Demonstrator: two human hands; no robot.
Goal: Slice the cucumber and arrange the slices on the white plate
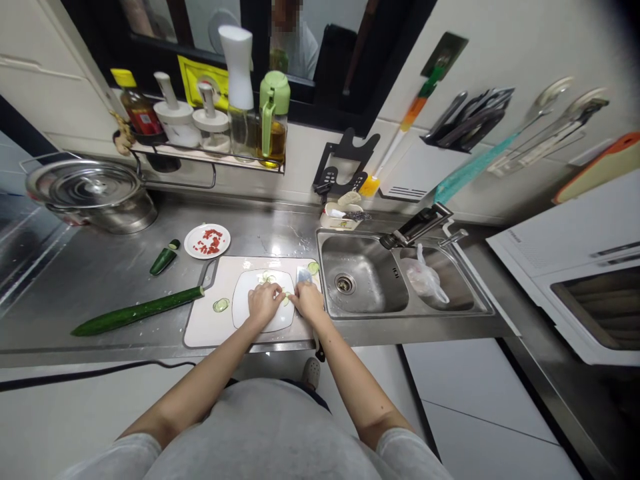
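Note:
My left hand (pixel 265 303) is over a white square plate (pixel 243 317), its fingers pinched at a thin cucumber slice (pixel 286 300). My right hand (pixel 307 300) meets it from the other side, thumb and fingers closed at the same slice. More pale slices (pixel 269 277) lie on the plate behind my left hand. The plate rests on a light cutting board (pixel 203 327). Under my right hand lies a knife (pixel 304 274), its blade showing beyond the fingers and its dark handle past the board's front edge. Loose slices (pixel 221 305) sit on the board left of the plate.
A long cucumber (pixel 137 311) points at the board's left side, with a short cucumber piece (pixel 163 260) behind it. A small plate of chopped red bits (pixel 207 227) stands nearby. Right of the board is a double sink (pixel 365 293); a lidded steel pot (pixel 117 213) stands far left.

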